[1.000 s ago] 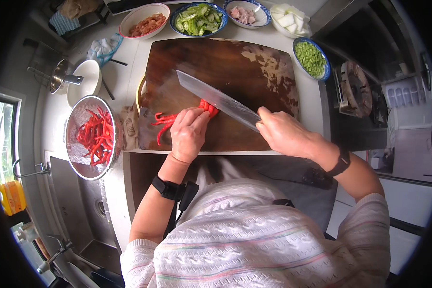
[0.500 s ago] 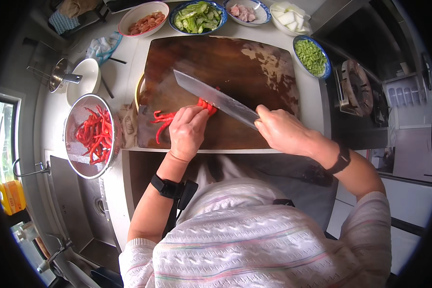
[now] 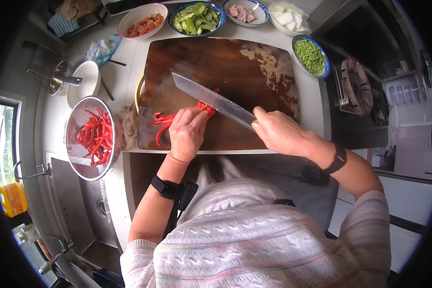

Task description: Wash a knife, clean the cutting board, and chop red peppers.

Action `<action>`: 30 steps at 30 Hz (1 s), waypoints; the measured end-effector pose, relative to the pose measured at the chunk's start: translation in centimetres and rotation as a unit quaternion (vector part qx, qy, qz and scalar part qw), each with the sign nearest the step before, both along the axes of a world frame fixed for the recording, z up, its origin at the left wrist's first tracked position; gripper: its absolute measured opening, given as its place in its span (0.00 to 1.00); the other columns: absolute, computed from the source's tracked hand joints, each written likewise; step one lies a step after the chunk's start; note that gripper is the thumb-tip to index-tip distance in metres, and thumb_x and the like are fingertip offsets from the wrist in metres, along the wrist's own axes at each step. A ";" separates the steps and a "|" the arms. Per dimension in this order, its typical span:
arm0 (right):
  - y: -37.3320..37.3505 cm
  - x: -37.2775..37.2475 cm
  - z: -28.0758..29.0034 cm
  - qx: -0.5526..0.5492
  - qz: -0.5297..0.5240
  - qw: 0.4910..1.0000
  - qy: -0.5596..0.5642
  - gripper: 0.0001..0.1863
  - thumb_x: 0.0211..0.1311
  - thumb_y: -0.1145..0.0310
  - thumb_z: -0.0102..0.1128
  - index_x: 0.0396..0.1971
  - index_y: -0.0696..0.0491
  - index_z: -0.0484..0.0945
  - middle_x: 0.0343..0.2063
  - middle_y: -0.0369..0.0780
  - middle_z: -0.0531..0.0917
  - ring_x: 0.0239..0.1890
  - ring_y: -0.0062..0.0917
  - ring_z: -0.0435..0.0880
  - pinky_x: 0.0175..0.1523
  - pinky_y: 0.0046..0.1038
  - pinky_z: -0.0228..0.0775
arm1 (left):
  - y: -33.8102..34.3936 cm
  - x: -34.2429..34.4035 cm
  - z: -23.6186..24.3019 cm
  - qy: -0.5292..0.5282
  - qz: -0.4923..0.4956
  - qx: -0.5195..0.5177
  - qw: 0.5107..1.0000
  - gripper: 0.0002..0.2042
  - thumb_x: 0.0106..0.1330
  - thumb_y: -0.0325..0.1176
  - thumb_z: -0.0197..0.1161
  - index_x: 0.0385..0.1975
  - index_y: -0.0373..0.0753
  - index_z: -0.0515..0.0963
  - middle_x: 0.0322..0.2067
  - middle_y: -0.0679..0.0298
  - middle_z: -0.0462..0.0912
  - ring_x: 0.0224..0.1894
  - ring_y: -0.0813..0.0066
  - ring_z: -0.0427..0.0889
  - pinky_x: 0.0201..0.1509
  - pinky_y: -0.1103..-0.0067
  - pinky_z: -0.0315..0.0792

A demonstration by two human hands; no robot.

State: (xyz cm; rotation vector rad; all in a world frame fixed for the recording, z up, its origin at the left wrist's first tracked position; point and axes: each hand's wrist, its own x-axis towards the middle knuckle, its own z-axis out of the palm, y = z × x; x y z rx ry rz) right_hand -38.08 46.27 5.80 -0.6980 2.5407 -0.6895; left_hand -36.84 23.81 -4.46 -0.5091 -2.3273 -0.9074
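Observation:
My left hand (image 3: 187, 130) is closed over a bunch of red chili peppers (image 3: 163, 123), pressing them onto the dark wooden cutting board (image 3: 187, 57). Their thin tips stick out to the left of my fingers, and the cut ends show to the right. In my right hand (image 3: 279, 130) is the handle of a cleaver (image 3: 213, 99). Its broad blade slants up and left across the board, right beside the chili ends and my left fingertips. A few tiny red bits lie just beyond the blade.
A colander (image 3: 90, 139) of red chilies stands left, by the sink (image 3: 77, 201). Behind the board are bowls of meat (image 3: 146, 25), sliced green vegetable (image 3: 197, 18), pale pink pieces (image 3: 241, 13) and white slices (image 3: 289, 18). Chopped greens (image 3: 309, 56) sit at right, near a stove burner (image 3: 356, 88).
The cleaver and my right hand have shifted slightly to the left, toward the chilies. My left hand stays nearly in place on the bunch.

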 end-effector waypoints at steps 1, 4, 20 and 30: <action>0.1 0.1 0.8 0.012 0.003 1.000 -0.020 0.10 0.63 0.72 0.48 0.27 0.61 0.60 0.15 0.53 0.72 0.23 0.52 0.73 0.25 0.44 0.62 | 0.0 0.0 0.0 -0.002 0.000 0.000 1.000 0.09 0.47 0.21 0.65 0.29 0.37 0.79 0.31 0.63 0.78 0.33 0.65 0.77 0.37 0.75 0.73; 0.2 0.0 0.8 0.029 0.008 0.999 -0.030 0.10 0.63 0.71 0.47 0.27 0.61 0.59 0.15 0.53 0.72 0.22 0.52 0.73 0.25 0.44 0.61 | 0.1 0.1 0.2 -0.015 -0.001 0.000 1.000 0.10 0.47 0.19 0.66 0.30 0.37 0.79 0.31 0.62 0.79 0.32 0.65 0.78 0.36 0.76 0.73; -0.5 -0.1 0.5 0.020 0.007 0.999 -0.036 0.10 0.62 0.71 0.48 0.27 0.61 0.60 0.16 0.55 0.73 0.24 0.53 0.74 0.26 0.45 0.63 | 0.1 0.2 0.5 -0.018 0.003 -0.009 1.000 0.09 0.47 0.20 0.67 0.30 0.38 0.80 0.30 0.63 0.78 0.32 0.65 0.77 0.35 0.76 0.73; -1.6 0.1 -2.1 0.008 -0.012 1.000 -0.001 0.10 0.62 0.70 0.47 0.28 0.61 0.62 0.18 0.54 0.76 0.25 0.52 0.77 0.29 0.48 0.69 | 0.2 0.5 2.6 -0.029 0.017 -0.054 0.998 0.11 0.47 0.23 0.67 0.32 0.38 0.78 0.36 0.62 0.78 0.39 0.64 0.78 0.43 0.73 0.72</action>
